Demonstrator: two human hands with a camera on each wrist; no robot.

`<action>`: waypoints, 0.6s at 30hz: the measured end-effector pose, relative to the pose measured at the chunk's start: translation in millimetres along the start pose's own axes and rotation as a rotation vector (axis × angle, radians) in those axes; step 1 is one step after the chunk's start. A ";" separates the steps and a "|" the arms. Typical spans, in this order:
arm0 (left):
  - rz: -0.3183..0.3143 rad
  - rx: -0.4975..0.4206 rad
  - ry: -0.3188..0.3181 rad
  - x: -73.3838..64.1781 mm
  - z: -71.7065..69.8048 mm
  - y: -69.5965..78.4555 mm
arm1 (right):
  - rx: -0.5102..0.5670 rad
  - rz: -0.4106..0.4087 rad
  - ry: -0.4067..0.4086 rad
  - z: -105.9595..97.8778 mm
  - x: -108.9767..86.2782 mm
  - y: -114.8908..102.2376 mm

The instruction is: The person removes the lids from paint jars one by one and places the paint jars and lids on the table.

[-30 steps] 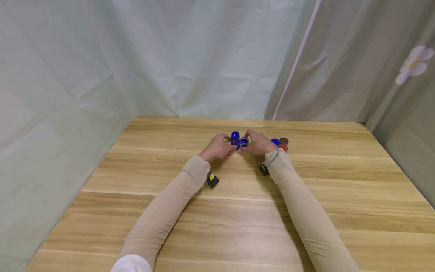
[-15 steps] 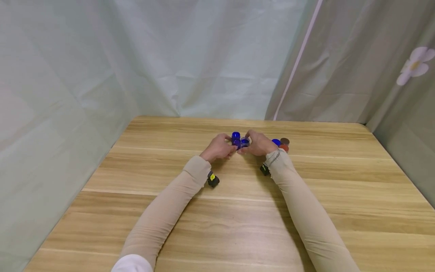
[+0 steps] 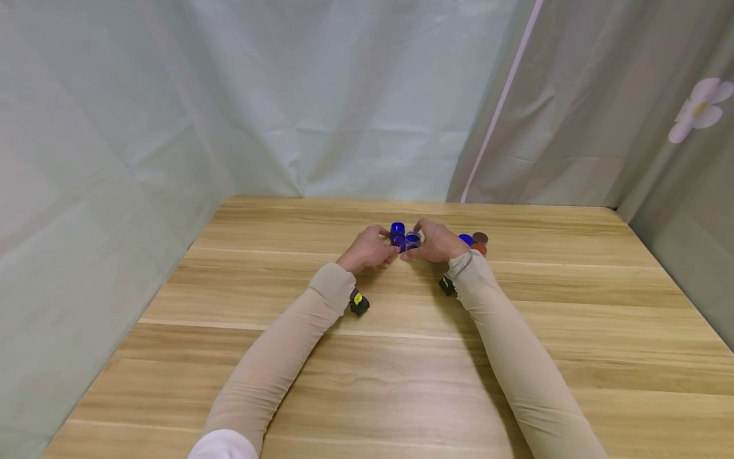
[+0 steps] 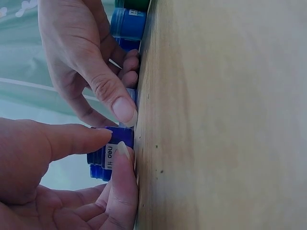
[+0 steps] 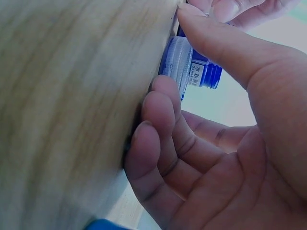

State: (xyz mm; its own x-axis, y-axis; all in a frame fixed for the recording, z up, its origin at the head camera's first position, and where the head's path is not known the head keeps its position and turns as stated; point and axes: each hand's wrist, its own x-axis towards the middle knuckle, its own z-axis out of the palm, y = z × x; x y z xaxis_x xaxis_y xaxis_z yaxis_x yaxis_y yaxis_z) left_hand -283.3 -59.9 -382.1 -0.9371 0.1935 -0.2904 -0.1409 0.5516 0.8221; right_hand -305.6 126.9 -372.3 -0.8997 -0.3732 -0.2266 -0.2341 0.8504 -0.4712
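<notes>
My left hand [image 3: 369,248] pinches a small blue paint jar [image 4: 106,155] between thumb and finger; its white label reads "deli". The jar has no lid, and its threaded neck shows. Right behind it stands a second open blue jar [image 3: 397,227]. Beside the jars, my right hand [image 3: 437,242] holds a clear ribbed lid [image 5: 176,60] with blue inside, its fingers curled around the side and the thumb across from them. The lid sits low at the table top, partly covered by the right thumb in the left wrist view.
Just right of my right hand stand several lidded jars: one with a blue top [image 3: 465,240], one brown [image 3: 480,238] and one red [image 3: 478,249]. They sit on a wood-grain table [image 3: 390,382]. Pale curtains [image 3: 367,95] hang behind it.
</notes>
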 end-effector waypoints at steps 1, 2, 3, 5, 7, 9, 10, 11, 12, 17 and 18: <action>0.001 -0.001 -0.002 0.0 -0.1 0.1 | -0.001 0.000 0.001 0.2 0.3 0.1; 0.001 -0.003 -0.003 -0.1 -0.2 0.2 | -0.001 0.000 0.001 0.4 0.5 0.3; 0.002 -0.006 -0.005 -0.1 -0.3 0.2 | -0.001 0.000 0.002 0.4 0.7 0.5; 0.002 -0.015 -0.009 -0.4 -0.5 0.4 | 0.001 0.001 0.004 0.6 1.1 0.8; 0.001 -0.026 -0.012 -0.8 -0.7 0.5 | 0.005 0.003 0.005 0.9 1.6 1.3; 0.000 -0.033 -0.014 -1.1 -0.8 0.7 | 0.006 0.003 0.005 0.9 1.9 1.7; -0.001 -0.036 -0.016 -1.1 -0.8 0.6 | 0.007 0.002 0.005 1.0 2.0 1.9; 0.000 -0.038 -0.016 -1.2 -0.8 0.6 | 0.007 0.002 0.006 1.1 2.1 2.0; 0.000 -0.039 -0.017 -1.2 -0.9 0.7 | 0.009 0.001 0.006 1.2 2.1 2.0; 0.008 -0.045 -0.021 -0.7 -1.2 0.8 | 0.012 -0.003 0.012 1.0 1.3 1.1; 0.010 -0.049 -0.023 -0.3 -1.1 0.7 | 0.013 -0.005 0.013 1.0 1.0 0.8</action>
State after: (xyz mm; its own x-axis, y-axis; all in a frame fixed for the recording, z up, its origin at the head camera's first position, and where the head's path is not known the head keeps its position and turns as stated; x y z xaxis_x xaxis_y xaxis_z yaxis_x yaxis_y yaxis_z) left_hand -283.4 -60.5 -380.8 -0.9311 0.2173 -0.2931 -0.1478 0.5098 0.8475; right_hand -306.3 126.9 -373.8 -0.9031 -0.3726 -0.2135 -0.2339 0.8438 -0.4830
